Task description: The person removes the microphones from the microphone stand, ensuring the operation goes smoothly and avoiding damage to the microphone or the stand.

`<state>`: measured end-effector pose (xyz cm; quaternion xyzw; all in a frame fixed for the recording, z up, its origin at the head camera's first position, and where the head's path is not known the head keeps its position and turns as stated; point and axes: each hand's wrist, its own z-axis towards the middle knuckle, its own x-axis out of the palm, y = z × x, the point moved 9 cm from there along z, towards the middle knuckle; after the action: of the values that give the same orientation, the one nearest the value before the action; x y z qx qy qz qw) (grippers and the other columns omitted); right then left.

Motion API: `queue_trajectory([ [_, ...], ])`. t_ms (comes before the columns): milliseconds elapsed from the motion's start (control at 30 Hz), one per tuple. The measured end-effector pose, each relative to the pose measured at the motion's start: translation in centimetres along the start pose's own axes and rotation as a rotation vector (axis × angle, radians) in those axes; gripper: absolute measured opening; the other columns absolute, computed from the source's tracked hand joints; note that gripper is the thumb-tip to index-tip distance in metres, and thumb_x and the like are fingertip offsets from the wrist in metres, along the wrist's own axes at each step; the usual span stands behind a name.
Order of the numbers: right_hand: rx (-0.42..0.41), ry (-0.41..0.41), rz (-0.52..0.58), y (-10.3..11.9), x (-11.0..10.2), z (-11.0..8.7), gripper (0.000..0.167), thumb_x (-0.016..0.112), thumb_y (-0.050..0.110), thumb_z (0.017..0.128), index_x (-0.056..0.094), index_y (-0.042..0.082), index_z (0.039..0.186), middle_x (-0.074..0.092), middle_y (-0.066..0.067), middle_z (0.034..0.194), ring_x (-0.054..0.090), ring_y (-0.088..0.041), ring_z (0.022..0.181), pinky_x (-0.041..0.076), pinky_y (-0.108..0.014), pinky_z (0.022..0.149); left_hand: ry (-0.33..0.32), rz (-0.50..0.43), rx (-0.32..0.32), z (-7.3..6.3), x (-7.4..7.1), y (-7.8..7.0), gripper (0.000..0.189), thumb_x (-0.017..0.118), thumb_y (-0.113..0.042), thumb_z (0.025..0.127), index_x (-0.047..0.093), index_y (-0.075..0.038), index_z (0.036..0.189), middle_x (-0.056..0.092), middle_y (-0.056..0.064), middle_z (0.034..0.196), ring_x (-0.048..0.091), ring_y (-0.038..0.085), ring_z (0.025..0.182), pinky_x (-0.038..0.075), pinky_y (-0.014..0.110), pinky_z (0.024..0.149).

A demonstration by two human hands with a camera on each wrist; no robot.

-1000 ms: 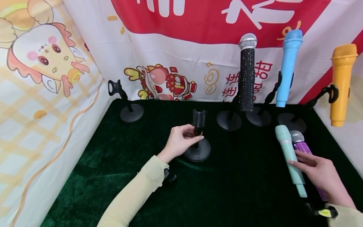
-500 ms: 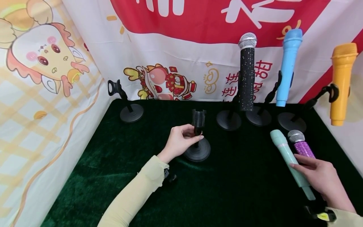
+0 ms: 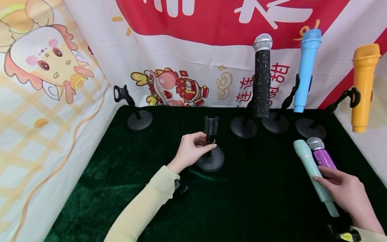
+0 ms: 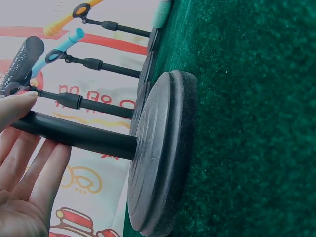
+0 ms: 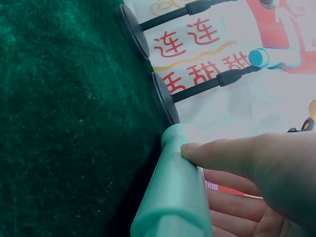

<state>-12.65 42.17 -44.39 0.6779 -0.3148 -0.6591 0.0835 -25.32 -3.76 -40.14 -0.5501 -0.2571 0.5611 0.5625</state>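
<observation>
My left hand (image 3: 193,149) holds the pole of a black microphone stand (image 3: 211,161), thumb on one side and fingers on the other. The stand's round base (image 4: 163,153) is on the green cloth and its clip (image 3: 211,125) holds nothing. On the right, my right hand (image 3: 347,191) grips a mint-green microphone (image 3: 312,171) by its body, head pointing away from me. In the right wrist view the thumb lies along the mint-green microphone (image 5: 175,182). A glittery purple microphone (image 3: 324,158) with a silver head lies just beside it, partly hidden by the hand.
Along the back, stands hold a black speckled microphone (image 3: 262,80), a blue microphone (image 3: 306,72) and an orange microphone (image 3: 363,89). Another stand (image 3: 140,120) with a bare clip is at the back left. Printed cloth walls (image 3: 169,50) enclose the back and sides.
My right hand has drawn the mint-green microphone slightly towards me, its lower end swinging right. My left hand and the stand it holds keep their place.
</observation>
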Motion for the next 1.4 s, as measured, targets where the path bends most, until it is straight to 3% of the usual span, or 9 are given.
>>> queue_trajectory([
  [400,-0.051,-0.001,-0.053,1.0,0.1,-0.1,0.063,0.072,0.037,0.097,0.056,-0.012,0.132,0.058,-0.040,0.123,0.066,-0.052,0.099,0.059,-0.048,0.058,-0.003,-0.007,0.007,0.0,-0.1,0.1,0.011,0.080,-0.024,0.092,0.075,-0.019,0.100,0.074,-0.008,0.097,0.071,0.012,0.084,0.061,0.032,0.077],
  [700,-0.075,-0.073,-0.054,2.4,-1.6,-0.4,0.061,0.076,0.035,0.095,0.058,-0.011,0.131,0.060,-0.036,0.123,0.065,-0.052,0.102,0.059,-0.054,0.067,0.002,-0.012,0.013,0.1,-0.1,-0.1,0.013,0.080,-0.025,0.091,0.074,-0.018,0.101,0.074,-0.008,0.097,0.071,0.012,0.084,0.060,0.032,0.077],
  [833,-0.080,-0.100,-0.041,3.4,-2.6,-0.3,0.063,0.073,0.039,0.096,0.058,-0.009,0.133,0.060,-0.036,0.126,0.063,-0.052,0.104,0.059,-0.038,0.063,0.005,-0.017,0.014,0.2,-0.1,-0.1,0.013,0.080,-0.025,0.092,0.075,-0.018,0.101,0.074,-0.007,0.098,0.072,0.012,0.084,0.061,0.032,0.077],
  [933,-0.117,-0.136,-0.027,4.6,-3.3,-0.1,0.061,0.073,0.041,0.095,0.061,-0.006,0.132,0.062,-0.033,0.125,0.065,-0.050,0.103,0.050,-0.017,0.054,0.004,-0.021,0.018,0.2,-0.1,-0.2,0.012,0.080,-0.023,0.092,0.075,-0.018,0.101,0.074,-0.007,0.098,0.072,0.013,0.085,0.061,0.032,0.077],
  [1000,-0.143,-0.148,0.004,5.5,-3.6,0.0,0.060,0.073,0.042,0.095,0.062,-0.004,0.132,0.064,-0.031,0.124,0.065,-0.048,0.103,0.045,-0.010,0.055,0.004,-0.024,0.018,0.3,-0.1,-0.1,0.011,0.080,-0.022,0.092,0.075,-0.018,0.101,0.074,-0.007,0.098,0.072,0.013,0.085,0.061,0.032,0.077],
  [1067,-0.156,-0.141,0.041,6.4,-3.6,0.2,0.061,0.073,0.044,0.095,0.063,-0.002,0.134,0.064,-0.028,0.126,0.066,-0.045,0.104,0.044,-0.007,0.057,0.006,-0.027,0.013,0.3,-0.1,-0.1,0.012,0.080,-0.022,0.092,0.075,-0.018,0.101,0.074,-0.007,0.098,0.072,0.013,0.085,0.061,0.032,0.077],
  [1167,-0.152,-0.109,0.109,7.7,-3.3,0.7,0.065,0.072,0.050,0.093,0.062,0.004,0.137,0.064,-0.024,0.131,0.070,-0.017,0.099,0.047,-0.006,0.062,0.007,-0.024,0.004,0.3,-0.1,0.0,0.013,0.080,-0.023,0.091,0.075,-0.018,0.102,0.074,-0.007,0.098,0.071,0.013,0.085,0.060,0.032,0.077],
  [1300,-0.195,-0.062,0.212,9.7,-2.6,1.3,0.065,0.071,0.051,0.093,0.059,0.010,0.142,0.062,-0.020,0.134,0.058,0.015,0.091,0.049,-0.006,0.070,0.002,-0.014,-0.004,0.2,-0.1,0.2,0.012,0.080,-0.024,0.091,0.075,-0.018,0.101,0.074,-0.007,0.097,0.071,0.012,0.084,0.061,0.032,0.077],
  [1400,-0.244,-0.038,0.273,11.3,-1.7,1.9,0.063,0.071,0.049,0.093,0.059,0.012,0.142,0.063,-0.017,0.134,0.059,0.014,0.096,0.049,-0.006,0.075,0.005,-0.015,-0.005,0.1,0.0,0.2,0.011,0.080,-0.023,0.091,0.075,-0.018,0.100,0.074,-0.007,0.097,0.071,0.012,0.084,0.061,0.031,0.076],
])
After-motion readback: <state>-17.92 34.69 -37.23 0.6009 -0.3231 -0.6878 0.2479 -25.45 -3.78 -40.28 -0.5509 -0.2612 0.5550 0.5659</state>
